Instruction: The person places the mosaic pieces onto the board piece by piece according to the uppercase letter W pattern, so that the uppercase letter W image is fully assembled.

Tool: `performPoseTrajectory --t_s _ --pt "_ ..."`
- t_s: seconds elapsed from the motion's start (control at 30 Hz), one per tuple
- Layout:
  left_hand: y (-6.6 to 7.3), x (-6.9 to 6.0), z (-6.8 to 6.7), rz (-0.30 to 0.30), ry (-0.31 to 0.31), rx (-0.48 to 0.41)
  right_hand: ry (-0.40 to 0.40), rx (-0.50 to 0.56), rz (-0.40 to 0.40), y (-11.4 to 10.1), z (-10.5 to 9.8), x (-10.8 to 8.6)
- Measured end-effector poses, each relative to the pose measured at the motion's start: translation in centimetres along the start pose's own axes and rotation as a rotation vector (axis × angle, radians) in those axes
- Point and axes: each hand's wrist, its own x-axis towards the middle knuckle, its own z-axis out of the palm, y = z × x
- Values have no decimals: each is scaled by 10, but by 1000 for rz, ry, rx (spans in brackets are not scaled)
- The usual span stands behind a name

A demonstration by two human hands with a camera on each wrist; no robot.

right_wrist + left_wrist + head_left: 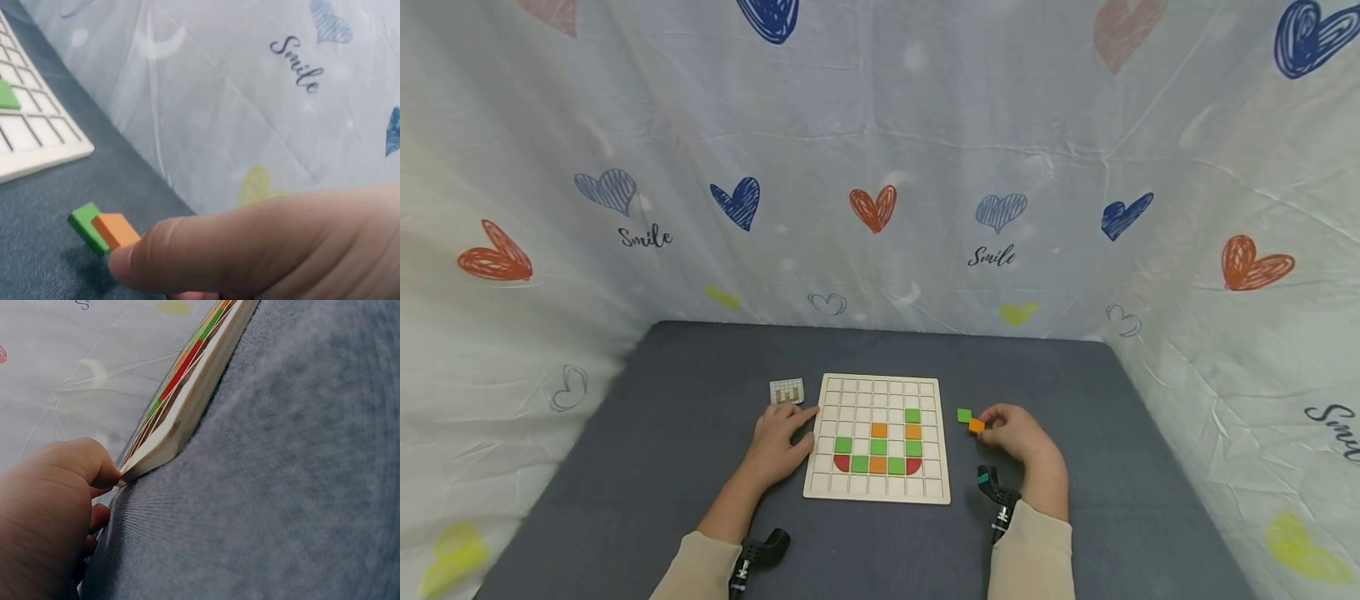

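Note:
A square wooden grid board (880, 488) lies on the dark cloth, with green, orange and red tiles set in some of its cells. My left hand (777, 444) rests at the board's left edge, fingers and thumb touching the rim; the left wrist view shows the thumb against the board's corner (169, 445). To the right of the board, my right hand (1021, 434) pinches an orange tile (976, 426) between thumb and finger. Beside it lies a green tile (964, 415), which the orange tile partly overlaps in the right wrist view.
A small card (787, 391) with a printed grid pattern lies just beyond my left hand. Dark grey cloth covers the table (880, 550). A white curtain (880, 100) printed with hearts hangs behind and at both sides.

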Motion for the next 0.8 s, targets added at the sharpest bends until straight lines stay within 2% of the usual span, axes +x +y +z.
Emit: performPoseTrajectory --t_s 0.27,0.5,0.67,0.8 --pt "-1 0 1 -10 -8 5 63 26 -95 -30 -3 -6" --pt "-1 1 1 -15 -9 5 80 36 -192 -63 12 -8" --pt "-2 0 2 -12 -9 6 111 -16 -283 -82 30 -8" --pt "-2 1 2 -10 -8 12 131 -100 -346 -96 43 -9"
